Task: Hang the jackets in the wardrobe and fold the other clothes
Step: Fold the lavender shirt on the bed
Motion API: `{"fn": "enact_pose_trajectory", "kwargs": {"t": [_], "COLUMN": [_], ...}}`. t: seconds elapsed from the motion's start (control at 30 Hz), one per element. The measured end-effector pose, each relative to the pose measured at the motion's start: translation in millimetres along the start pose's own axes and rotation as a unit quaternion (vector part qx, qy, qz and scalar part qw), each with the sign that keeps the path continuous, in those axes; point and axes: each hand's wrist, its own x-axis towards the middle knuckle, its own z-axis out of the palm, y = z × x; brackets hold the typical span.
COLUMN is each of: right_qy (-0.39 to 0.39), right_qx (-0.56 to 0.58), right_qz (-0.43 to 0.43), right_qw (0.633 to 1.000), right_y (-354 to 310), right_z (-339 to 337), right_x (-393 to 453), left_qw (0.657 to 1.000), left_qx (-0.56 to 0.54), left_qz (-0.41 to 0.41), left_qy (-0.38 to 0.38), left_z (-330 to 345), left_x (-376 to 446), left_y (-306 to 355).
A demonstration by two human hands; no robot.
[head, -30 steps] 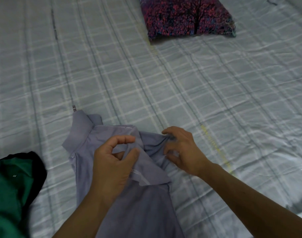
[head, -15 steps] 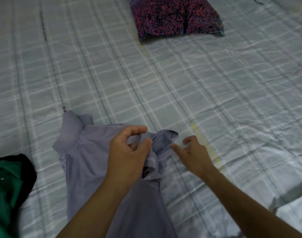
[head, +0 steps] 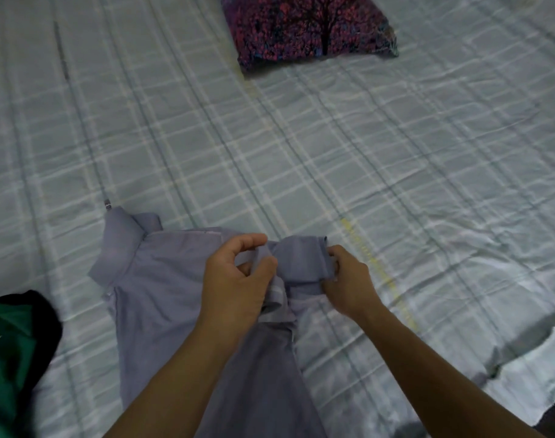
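Checked bedsheet [head: 396, 172]; both hands pinch shirt [head: 162, 286] edge.

A pale lavender-grey collared shirt of thin woven cloth [head: 162, 289] lies spread on the bed, its collar pointing toward the far left and its body running down toward the near edge of the view. The collar stands partly turned up at the far-left corner. Across the shirt's upper right part, a sleeve end with a stitched hem is bunched up and lifted slightly off the bed. A lighter striped band shows along a folded edge near the middle. At the left edge, a green garment with dark black trim [head: 7, 352] lies crumpled on the bed, apart from the shirt and partly cut off by the frame.
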Motion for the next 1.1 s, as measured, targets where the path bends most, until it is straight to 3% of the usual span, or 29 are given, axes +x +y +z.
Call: {"fn": "enact_pose_trajectory", "kwargs": {"t": [0.17, 0.27, 0.33, 0.4, 0.47, 0.53, 0.6, 0.63, 0.73, 0.83, 0.97, 1.1], "right_qy": [0.041, 0.007, -0.004, -0.001, -0.02, -0.051, -0.061, -0.062, -0.048, -0.015, -0.023, 0.003], "right_qx": [0.017, 0.052, 0.023, -0.005, 0.003, 0.025, 0.064, 0.09, 0.134, 0.165, 0.268, 0.128], "right_qz": [0.019, 0.096, 0.079, 0.051, 0.041, 0.041, 0.049, 0.056, 0.062, 0.086, 0.181, 0.147], "right_qw": [0.999, 0.994, 0.997, 0.999, 0.999, 0.998, 0.995, 0.993, 0.988, 0.982, 0.946, 0.981], "right_y": [-1.5, -7.1, -7.9, -6.6, -1.0, 6.0, 10.8, 13.5, 18.7, 22.8, 12.5, -15.1], "right_z": [1.0, 10.5, 15.1, 14.0, 8.8, 2.0, -3.3, -4.7, -5.7, -4.1, -4.2, 5.3], "right_x": [-1.8, -7.4, -8.5, -7.7, -5.9, -6.3, -6.8, -6.4, -6.1, -7.2, -6.5, -7.6], "left_qw": [0.999, 0.983, 0.971, 0.977, 0.989, 0.997, 0.966, 0.954, 0.959, 0.965, 0.988, 0.995], "left_qx": [-0.007, -0.12, -0.174, -0.16, -0.101, 0.067, 0.24, 0.273, 0.209, 0.05, 0.03, 0.079], "left_qz": [-0.022, -0.101, -0.122, -0.107, -0.085, -0.023, 0.022, 0.01, -0.081, -0.154, -0.088, -0.049], "left_qy": [-0.04, -0.094, -0.111, -0.096, -0.062, -0.038, -0.09, -0.122, -0.175, -0.207, -0.122, -0.047], "left_z": [19.1, 26.9, 23.9, 13.8, 1.0, -9.7, -10.9, -7.9, 8.9, 25.1, 24.0, 8.3], "left_x": [5.2, 3.5, 0.7, -1.1, 0.5, 5.6, 4.4, 3.2, -0.7, -6.8, -14.6, -8.6], "left_y": [5.0, 10.8, 11.7, 6.9, -7.6, -29.9, -41.8, -46.1, -49.1, -44.3, -35.3, -48.1]}}
